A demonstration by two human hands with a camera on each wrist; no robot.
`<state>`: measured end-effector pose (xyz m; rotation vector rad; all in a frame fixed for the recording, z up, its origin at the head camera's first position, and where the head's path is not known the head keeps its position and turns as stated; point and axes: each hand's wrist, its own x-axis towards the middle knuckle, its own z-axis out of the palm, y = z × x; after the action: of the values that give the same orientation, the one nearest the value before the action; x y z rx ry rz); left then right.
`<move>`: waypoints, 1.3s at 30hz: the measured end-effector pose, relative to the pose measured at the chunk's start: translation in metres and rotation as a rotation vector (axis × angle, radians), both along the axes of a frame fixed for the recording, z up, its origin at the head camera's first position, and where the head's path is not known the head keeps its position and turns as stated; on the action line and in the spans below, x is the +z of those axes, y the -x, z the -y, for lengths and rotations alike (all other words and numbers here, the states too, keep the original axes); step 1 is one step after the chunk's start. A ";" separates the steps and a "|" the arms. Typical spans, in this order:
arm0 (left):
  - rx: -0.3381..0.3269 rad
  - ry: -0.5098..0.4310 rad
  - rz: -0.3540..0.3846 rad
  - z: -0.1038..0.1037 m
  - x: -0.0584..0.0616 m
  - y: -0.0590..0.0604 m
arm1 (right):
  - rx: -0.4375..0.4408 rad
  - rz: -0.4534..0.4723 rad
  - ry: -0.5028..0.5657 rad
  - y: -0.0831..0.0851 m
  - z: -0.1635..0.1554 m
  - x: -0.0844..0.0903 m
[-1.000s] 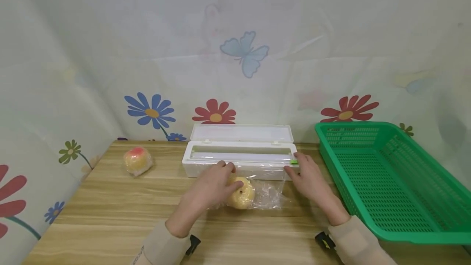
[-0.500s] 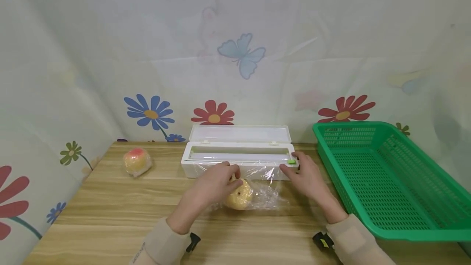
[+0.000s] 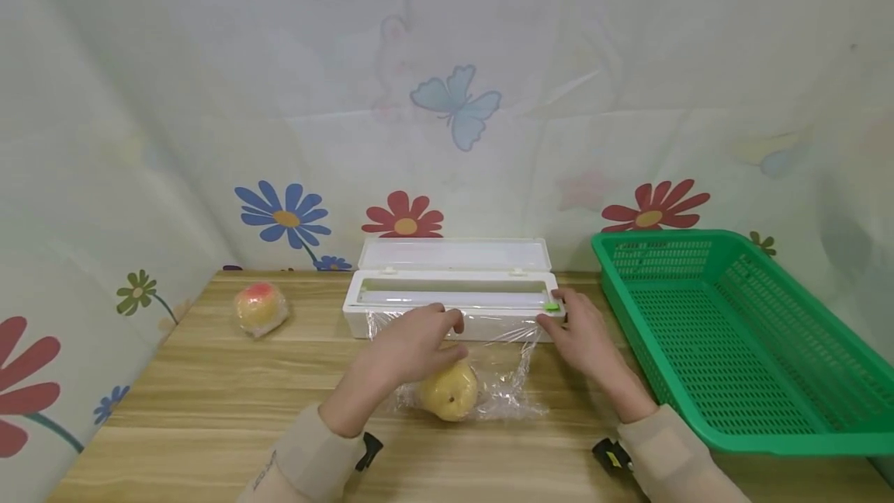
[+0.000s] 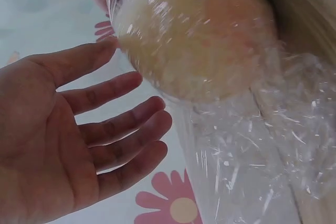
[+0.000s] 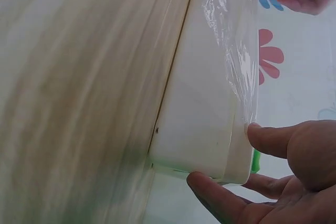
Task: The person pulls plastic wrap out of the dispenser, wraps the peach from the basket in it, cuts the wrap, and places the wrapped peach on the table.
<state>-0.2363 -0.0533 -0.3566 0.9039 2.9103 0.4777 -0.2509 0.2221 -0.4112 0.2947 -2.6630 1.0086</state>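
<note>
A round yellow fruit [image 3: 450, 393] with a dark spot lies on the table, covered in clear cling film [image 3: 506, 394]. The film runs from the front of a white cling film box [image 3: 412, 324], whose lid stands up, down to the fruit. Just over the fruit is my left hand [image 3: 419, 344]; its fingers are spread and loosely bent, and the thumb tip meets the wrapped fruit [image 4: 194, 35] in the left wrist view. My right hand [image 3: 585, 336] holds the right end of the box, thumb at the front edge and fingers round the end, beside a green slider [image 3: 552, 307].
On the left of the wooden table [image 3: 209, 410] sits a film-wrapped fruit [image 3: 260, 307] with a pink-red top. A green plastic basket [image 3: 698, 433] stands at the right. Behind the box hangs a flower-printed cloth [image 3: 314, 99].
The yellow fruit has rolled a little towards me, and more film now stretches between it and the box. My right hand has stayed at the box's end.
</note>
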 end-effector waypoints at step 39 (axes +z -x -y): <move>-0.039 0.172 -0.009 -0.144 0.031 0.068 | 0.019 -0.066 -0.008 0.004 -0.006 -0.004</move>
<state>-0.3043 0.0909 -0.3254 0.9378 2.8809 0.2170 -0.2553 0.2278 -0.4149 0.3492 -2.6104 0.9761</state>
